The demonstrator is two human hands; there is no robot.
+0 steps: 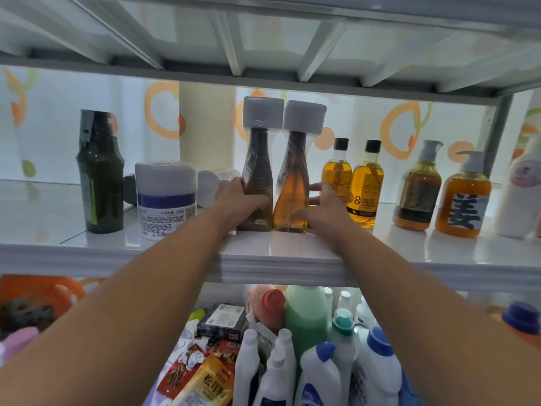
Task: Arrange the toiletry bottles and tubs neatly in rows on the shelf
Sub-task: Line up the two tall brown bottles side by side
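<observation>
Two tall wrapped bottles with grey square caps stand side by side at the middle of the white shelf [278, 253]. My left hand [238, 200] grips the brown bottle [257, 183] at its lower left side. My right hand [323, 206] presses against the amber bottle [292, 200] from the right, fingers partly spread. To the left stand a dark green bottle [99, 177] and a white tub with a purple band [165, 197]. A white tub [209, 186] lies on its side behind my left hand.
Right of my hands stand two yellow bottles with black caps [364, 186], two orange pump bottles [462, 200] and a white bottle [518, 194] at the far right. The lower shelf holds white cleaner bottles with blue caps [377, 373], a green bottle [306, 315] and snack packets [205, 382].
</observation>
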